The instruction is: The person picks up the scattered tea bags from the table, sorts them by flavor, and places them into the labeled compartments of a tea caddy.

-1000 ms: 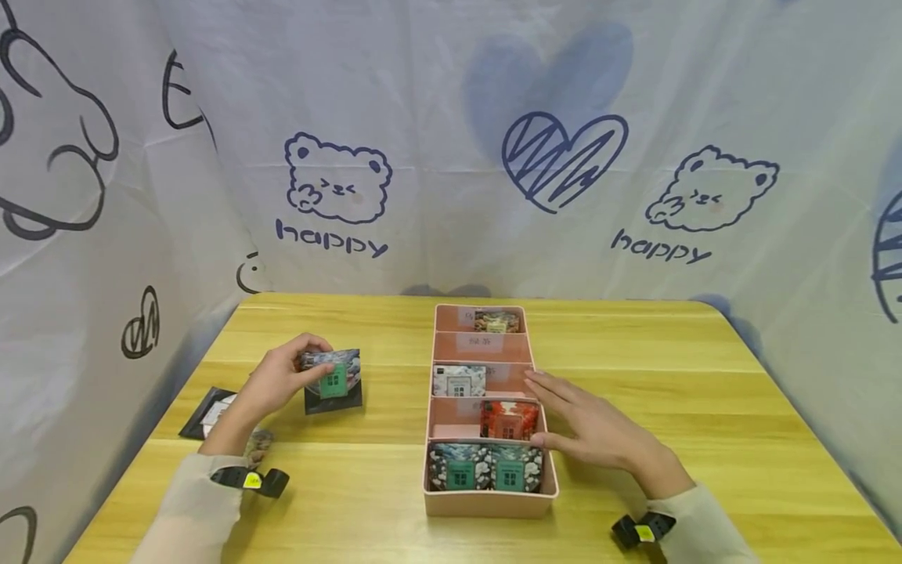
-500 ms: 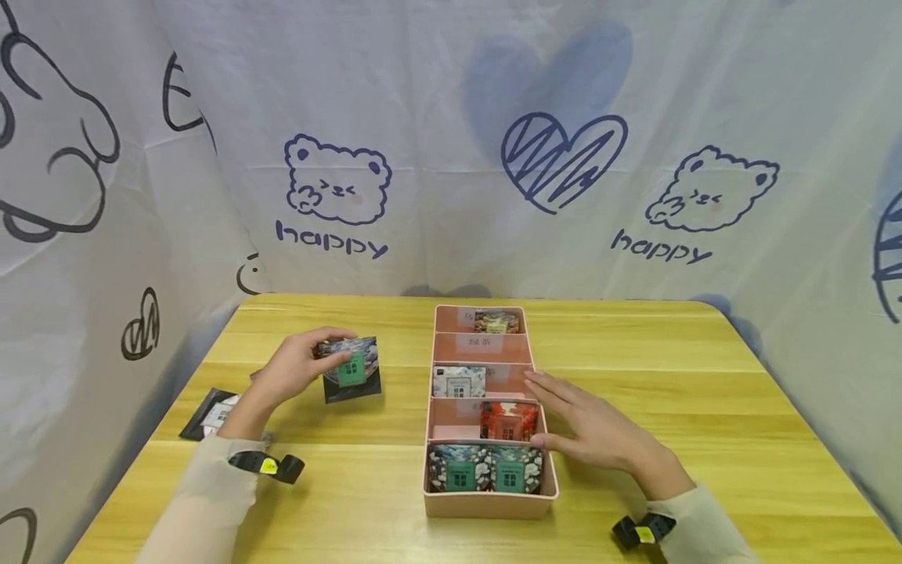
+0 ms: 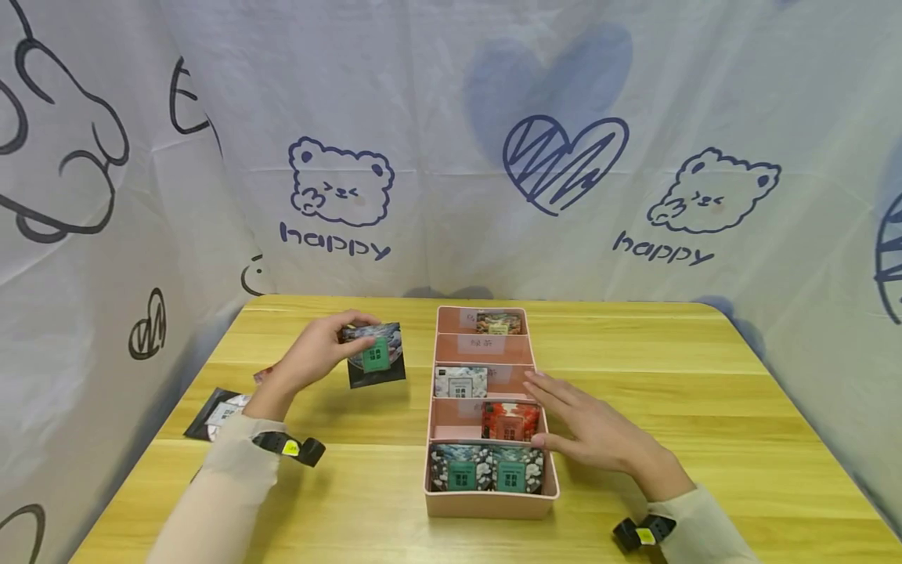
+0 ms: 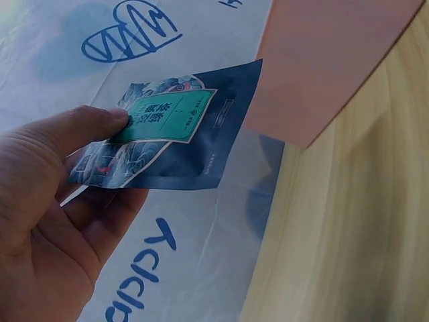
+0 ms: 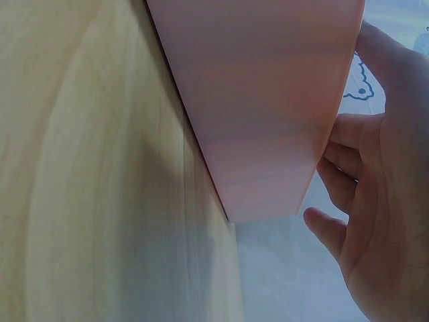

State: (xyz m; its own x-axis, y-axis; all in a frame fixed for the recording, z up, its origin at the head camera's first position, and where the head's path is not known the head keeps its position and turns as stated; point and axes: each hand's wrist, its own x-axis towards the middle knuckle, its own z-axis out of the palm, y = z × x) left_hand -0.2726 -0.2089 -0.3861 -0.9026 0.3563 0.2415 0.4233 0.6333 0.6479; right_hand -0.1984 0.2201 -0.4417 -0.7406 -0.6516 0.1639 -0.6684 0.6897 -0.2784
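My left hand (image 3: 320, 352) pinches a dark tea sachet (image 3: 377, 364) with a green label, thumb on its printed face, above the table left of the box. In the left wrist view the sachet (image 4: 177, 127) is tilted, its dark lower end pointing towards the box wall (image 4: 322, 67). The long pink divided box (image 3: 489, 506) stands at the middle of the table. My right hand (image 3: 592, 427) rests along its right rim with extended fingers. In the right wrist view, fingertips (image 5: 328, 228) lie near the upper edge of the pink side wall (image 5: 261, 121).
The box holds a brownish sachet (image 3: 499, 323) at the back, a white one (image 3: 461, 382), a red one (image 3: 510, 421) and two dark green-labelled sachets (image 3: 461, 470) in front. On the table's left lie a black sachet (image 3: 221, 413) and a partly hidden red one (image 3: 264, 374).
My left hand has carried the green-labelled sachet rightwards and slightly farther back, closer to the box. A red sachet corner has come into view behind the left wrist. The right hand stays at the rim.
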